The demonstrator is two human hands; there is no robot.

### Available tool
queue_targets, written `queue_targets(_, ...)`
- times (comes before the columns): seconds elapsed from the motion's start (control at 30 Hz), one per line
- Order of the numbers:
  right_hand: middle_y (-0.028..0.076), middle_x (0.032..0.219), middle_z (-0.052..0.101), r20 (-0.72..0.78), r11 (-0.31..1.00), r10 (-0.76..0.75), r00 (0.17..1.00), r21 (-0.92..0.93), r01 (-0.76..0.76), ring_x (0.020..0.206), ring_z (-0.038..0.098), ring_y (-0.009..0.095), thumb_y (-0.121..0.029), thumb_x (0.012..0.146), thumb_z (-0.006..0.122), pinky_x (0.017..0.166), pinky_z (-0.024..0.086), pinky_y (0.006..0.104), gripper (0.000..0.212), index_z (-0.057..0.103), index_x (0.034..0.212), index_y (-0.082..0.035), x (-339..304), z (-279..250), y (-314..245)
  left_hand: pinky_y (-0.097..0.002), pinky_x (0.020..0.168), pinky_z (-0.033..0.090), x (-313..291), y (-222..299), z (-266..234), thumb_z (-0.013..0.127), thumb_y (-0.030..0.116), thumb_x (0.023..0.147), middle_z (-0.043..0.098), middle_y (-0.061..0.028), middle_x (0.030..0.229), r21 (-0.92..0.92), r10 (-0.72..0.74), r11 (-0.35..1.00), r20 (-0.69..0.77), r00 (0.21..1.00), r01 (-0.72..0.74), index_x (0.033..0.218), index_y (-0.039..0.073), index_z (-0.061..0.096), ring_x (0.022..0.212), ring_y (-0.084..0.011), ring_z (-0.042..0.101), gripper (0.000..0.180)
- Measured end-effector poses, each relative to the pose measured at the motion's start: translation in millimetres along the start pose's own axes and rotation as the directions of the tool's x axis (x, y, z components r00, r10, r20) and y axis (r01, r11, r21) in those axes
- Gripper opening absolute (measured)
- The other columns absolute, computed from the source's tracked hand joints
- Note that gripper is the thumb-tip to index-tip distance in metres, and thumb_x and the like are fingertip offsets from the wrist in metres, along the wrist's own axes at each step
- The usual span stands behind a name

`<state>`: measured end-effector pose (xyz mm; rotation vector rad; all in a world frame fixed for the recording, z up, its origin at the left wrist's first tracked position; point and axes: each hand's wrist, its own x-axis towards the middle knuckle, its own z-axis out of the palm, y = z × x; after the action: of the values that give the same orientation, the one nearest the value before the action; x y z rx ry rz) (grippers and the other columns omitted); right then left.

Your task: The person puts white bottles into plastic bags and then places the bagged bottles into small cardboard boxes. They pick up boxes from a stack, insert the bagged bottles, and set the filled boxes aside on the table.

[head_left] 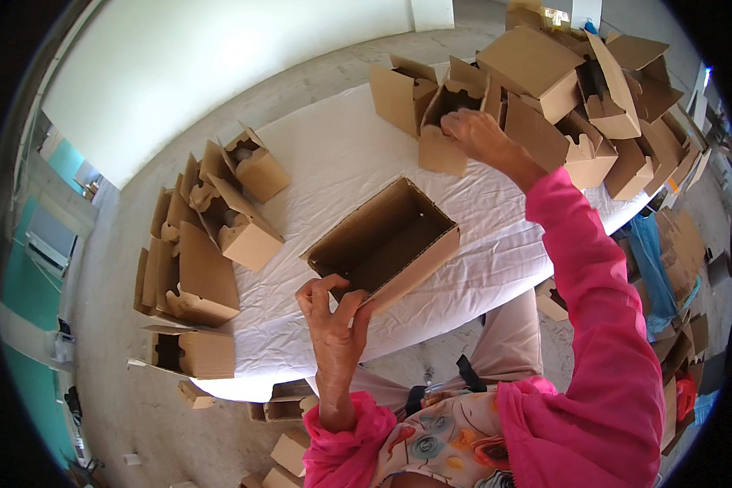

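Hands at 2 boxes, bare cloth between edges

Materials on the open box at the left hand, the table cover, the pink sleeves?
Box: probably corrugated cardboard, matte brown; stiff flat walls, slightly rough rim.
Cover: likely cloth, matte white; soft wrinkles, draped edge.
Sleeves: fabric, fairly matte; loose folds and bunching, fibre unclear.

Middle box is tan, dk brn inside; cloth wht; sleeves hot pink; shirt cream w/ multicol. floral.
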<state>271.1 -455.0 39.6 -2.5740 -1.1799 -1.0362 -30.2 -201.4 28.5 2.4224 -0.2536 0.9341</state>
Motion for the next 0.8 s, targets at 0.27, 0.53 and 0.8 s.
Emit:
queue_targets(0.27,0.006,0.080,0.061,0.467,0.930,0.060,0.882,0.295,-0.219,0.080,0.063,0.021,-0.020,0.084,0.059,0.067,0.049,0.0329,0.016,0.059,0.083,-0.004,-41,-116,-34,-0.0399,0.083,0.037,-4,2,1,0.075,0.003,0.061,0.050,-0.0066,0.099,-0.032,0.004,0.999,-0.010,1.000,-0.005,0.080,0.007,0.064,0.096,-0.0286,0.042,0.023)
queue_targets(0.53,0.012,0.083,0.068,0.912,0.842,0.257,0.320,-0.049,-0.538,0.074,0.066,0.026,-0.014,0.087,0.052,0.064,0.053,0.0390,0.025,0.062,0.104,0.002,38,-69,5,-0.0416,0.083,0.038,0,8,11,0.075,0.003,0.064,0.051,-0.0077,0.101,-0.086,0.022,0.996,-0.007,1.000,-0.023,0.080,0.007,0.064,0.099,-0.0304,0.043,0.020)
queue_targets(0.8,0.013,0.090,0.067,0.906,0.916,0.384,0.178,-0.398,0.046,0.082,0.064,0.029,-0.018,0.086,0.055,0.071,0.051,0.0398,0.029,0.060,0.108,0.000,38,15,-14,-0.0423,0.083,0.039,-4,6,12,0.074,0.007,0.067,0.052,-0.0100,0.103,-0.074,0.046,0.996,-0.009,0.999,-0.047,0.079,0.006,0.064,0.099,-0.0321,0.044,0.016)
